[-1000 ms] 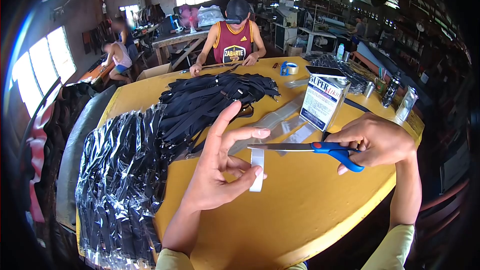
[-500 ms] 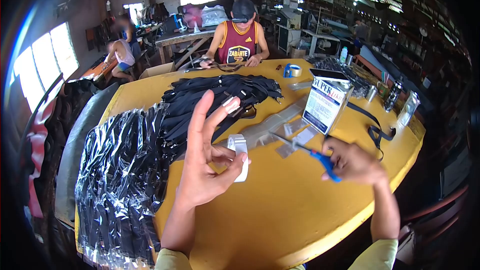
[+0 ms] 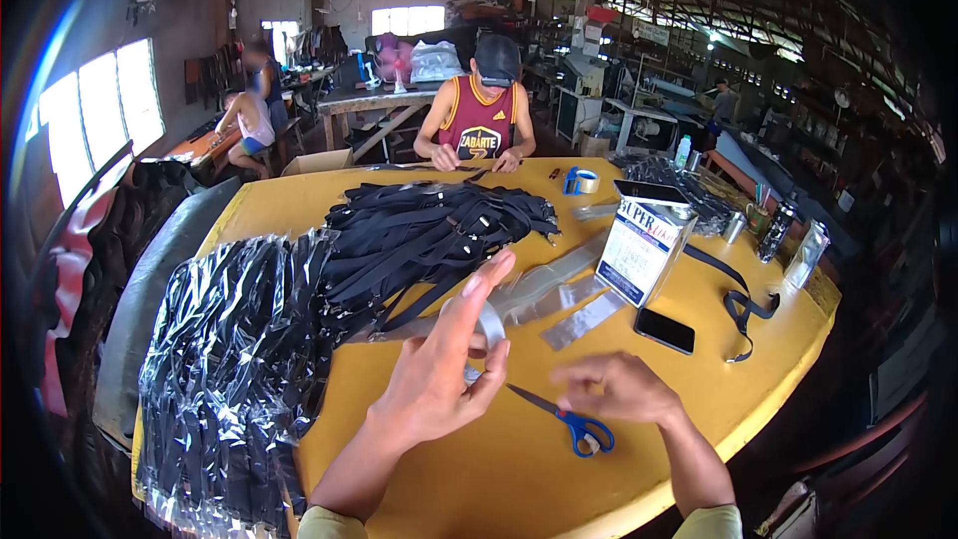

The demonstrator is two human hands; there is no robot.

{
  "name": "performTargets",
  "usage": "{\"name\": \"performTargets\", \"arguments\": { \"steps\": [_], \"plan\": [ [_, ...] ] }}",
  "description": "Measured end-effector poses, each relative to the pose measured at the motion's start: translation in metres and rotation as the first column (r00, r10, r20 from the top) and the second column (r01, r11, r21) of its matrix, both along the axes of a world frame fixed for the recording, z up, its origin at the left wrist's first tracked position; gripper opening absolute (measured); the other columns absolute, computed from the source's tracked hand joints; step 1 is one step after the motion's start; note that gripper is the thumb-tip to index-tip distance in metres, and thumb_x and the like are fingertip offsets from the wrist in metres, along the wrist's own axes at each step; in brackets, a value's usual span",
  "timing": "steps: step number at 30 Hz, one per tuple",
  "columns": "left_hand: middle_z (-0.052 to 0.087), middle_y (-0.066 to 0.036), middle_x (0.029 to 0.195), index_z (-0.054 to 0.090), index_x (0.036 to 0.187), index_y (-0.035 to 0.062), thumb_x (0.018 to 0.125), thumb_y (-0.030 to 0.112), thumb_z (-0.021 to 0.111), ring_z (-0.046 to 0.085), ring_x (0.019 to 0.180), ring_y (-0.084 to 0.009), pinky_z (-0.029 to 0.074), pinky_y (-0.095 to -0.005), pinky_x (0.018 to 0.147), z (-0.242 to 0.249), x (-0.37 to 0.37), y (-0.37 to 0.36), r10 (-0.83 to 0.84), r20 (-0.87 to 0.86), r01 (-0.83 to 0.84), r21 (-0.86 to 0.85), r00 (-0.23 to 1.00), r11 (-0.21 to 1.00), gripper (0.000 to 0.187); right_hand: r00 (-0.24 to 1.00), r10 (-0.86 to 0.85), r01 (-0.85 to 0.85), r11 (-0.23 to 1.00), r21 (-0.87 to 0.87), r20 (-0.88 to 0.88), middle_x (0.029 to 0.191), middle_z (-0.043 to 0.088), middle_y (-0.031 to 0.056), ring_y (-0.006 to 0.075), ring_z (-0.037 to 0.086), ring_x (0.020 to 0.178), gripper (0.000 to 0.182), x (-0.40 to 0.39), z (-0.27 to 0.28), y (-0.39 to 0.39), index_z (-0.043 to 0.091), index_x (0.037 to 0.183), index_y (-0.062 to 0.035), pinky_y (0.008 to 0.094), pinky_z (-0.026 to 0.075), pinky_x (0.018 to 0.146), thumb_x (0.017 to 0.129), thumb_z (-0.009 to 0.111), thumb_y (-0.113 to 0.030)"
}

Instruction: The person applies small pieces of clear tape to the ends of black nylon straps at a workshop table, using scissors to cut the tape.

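Note:
My left hand (image 3: 434, 384) is raised over the table and grips a roll of whitish tape (image 3: 491, 324) between thumb and fingers; the hand hides part of the roll. Blue-handled scissors (image 3: 587, 435) lie on the yellow table (image 3: 449, 484), blades pointing away to the left. Just above them hovers my right hand (image 3: 624, 387), holding nothing, its fingers stretched out toward the left. Clear plastic strips (image 3: 579, 321) lie flat beyond both hands.
Black straps (image 3: 439, 225) are heaped mid-table, with plastic-wrapped ones (image 3: 235, 369) at left. A labelled tin (image 3: 639, 252) stands near a phone (image 3: 665, 330) and a loose black strap (image 3: 738, 309). Across the table, a person (image 3: 486, 115) handles a strap.
My right hand has let go of the scissors, which now lie on the table, and has moved left and nearer. My left hand keeps the tape roll, turned and slightly lower. The view has tilted up.

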State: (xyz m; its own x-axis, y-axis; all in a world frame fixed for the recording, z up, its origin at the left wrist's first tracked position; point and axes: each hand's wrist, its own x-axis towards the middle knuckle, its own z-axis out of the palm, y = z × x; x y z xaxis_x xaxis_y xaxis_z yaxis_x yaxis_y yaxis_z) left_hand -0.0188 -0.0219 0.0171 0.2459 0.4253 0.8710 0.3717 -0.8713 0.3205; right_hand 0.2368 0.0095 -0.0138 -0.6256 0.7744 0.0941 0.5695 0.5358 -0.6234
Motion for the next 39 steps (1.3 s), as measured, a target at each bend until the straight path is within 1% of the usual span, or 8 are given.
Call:
{"name": "performTargets", "arguments": {
  "steps": [1, 2, 4, 6, 9, 19, 34, 39],
  "plan": [
    [0.038, -0.025, 0.15, 0.016, 0.152, 0.0052, 0.08, -0.012, 0.063, 0.066, 0.108, -0.0362, 0.061, -0.031, 0.065, -0.005, 0.001, 0.006, -0.038, 0.029, 0.036, 0.062, 0.999, 0.997, 0.088, 0.923, -0.048, 0.033, 0.998, -0.046, -0.382, 0.08, 0.069, 0.0014, 0.0105, 0.065, 0.075, 0.022, -0.012, 0.004, -0.003, 0.067, 0.104, -0.0039, 0.0271, 0.048, 0.067, 0.086, 0.075, -0.014],
    [0.038, -0.025, 0.15, 0.016, 0.152, 0.0052, 0.08, -0.012, 0.063, 0.066, 0.108, -0.0362, 0.061, -0.031, 0.065, -0.006, 0.003, 0.005, -0.046, 0.022, 0.045, 0.06, 0.999, 0.997, 0.088, 0.836, -0.059, 0.039, 0.998, -0.049, -0.546, 0.085, 0.069, 0.0018, 0.0085, 0.063, 0.079, 0.024, -0.026, 0.017, -0.007, 0.064, 0.11, -0.0022, 0.0258, 0.049, 0.068, 0.089, 0.072, -0.011],
    [0.038, -0.026, 0.149, 0.015, 0.152, 0.0062, 0.08, -0.011, 0.064, 0.06, 0.117, -0.04, 0.062, -0.0321, 0.067, -0.006, 0.004, 0.004, 0.005, -0.02, -0.003, 0.062, 1.0, 0.998, 0.088, 0.704, -0.078, 0.054, 0.997, -0.056, -0.706, 0.089, 0.069, 0.0022, 0.0064, 0.062, 0.082, 0.027, -0.051, 0.043, -0.012, 0.061, 0.117, -0.0006, 0.0244, 0.049, 0.07, 0.092, 0.069, -0.008],
    [0.038, -0.027, 0.149, 0.015, 0.152, 0.0065, 0.08, -0.01, 0.064, 0.058, 0.12, -0.0409, 0.062, -0.0325, 0.067, -0.01, 0.005, 0.007, -0.001, -0.039, 0.004, 0.082, 0.999, 0.997, 0.089, 0.427, -0.057, -0.007, 0.998, -0.067, -0.902, 0.094, 0.069, 0.0042, 0.0075, 0.063, 0.085, 0.036, -0.073, 0.057, -0.014, 0.056, 0.122, -0.0006, 0.0255, 0.051, 0.07, 0.091, 0.071, -0.008],
    [0.038, -0.027, 0.148, 0.014, 0.152, 0.0069, 0.08, -0.01, 0.065, 0.055, 0.123, -0.0423, 0.063, -0.0333, 0.067, -0.011, 0.005, 0.008, 0.027, -0.054, -0.02, 0.128, 0.998, 0.992, 0.09, 0.332, 0.02, -0.039, 0.999, 0.007, -0.943, 0.094, 0.069, 0.0055, 0.0077, 0.063, 0.085, 0.036, -0.094, 0.057, -0.007, 0.054, 0.123, -0.0003, 0.0237, 0.05, 0.07, 0.091, 0.07, -0.005],
    [0.04, -0.029, 0.147, 0.016, 0.152, 0.0076, 0.078, -0.009, 0.068, 0.058, 0.119, -0.0441, 0.06, -0.0346, 0.067, -0.012, 0.004, 0.01, 0.083, -0.087, -0.066, 0.184, 0.993, 0.981, 0.092, 0.354, 0.02, 0.001, 1.0, 0.022, -0.935, 0.093, 0.067, 0.0005, 0.0066, 0.063, 0.088, 0.035, -0.094, 0.051, -0.003, 0.055, 0.121, -0.003, 0.022, 0.047, 0.076, 0.089, 0.064, 0.006],
    [0.044, -0.031, 0.143, 0.015, 0.152, 0.0066, 0.078, -0.01, 0.067, 0.057, 0.121, -0.045, 0.059, -0.039, 0.077, -0.012, 0.004, 0.01, 0.11, -0.048, -0.097, 0.219, 0.993, 0.971, 0.093, 0.21, 0.035, -0.021, 0.999, 0.031, -0.977, 0.088, 0.069, 0.0029, 0.0061, 0.063, 0.077, 0.037, -0.108, 0.049, -0.003, 0.053, 0.12, -0.0025, 0.0217, 0.047, 0.066, 0.088, 0.071, 0.0],
    [0.047, -0.028, 0.142, 0.018, 0.152, 0.0058, 0.077, -0.012, 0.066, 0.06, 0.118, -0.0426, 0.059, -0.0395, 0.08, -0.01, 0.001, 0.013, 0.166, -0.05, -0.148, 0.26, 0.985, 0.954, 0.09, 0.292, 0.09, 0.079, 0.99, 0.118, -0.952, 0.086, 0.069, 0.0029, 0.0056, 0.062, 0.075, 0.04, -0.104, 0.05, -0.006, 0.051, 0.122, -0.0022, 0.0207, 0.046, 0.065, 0.087, 0.072, 0.0]
  ]
}}
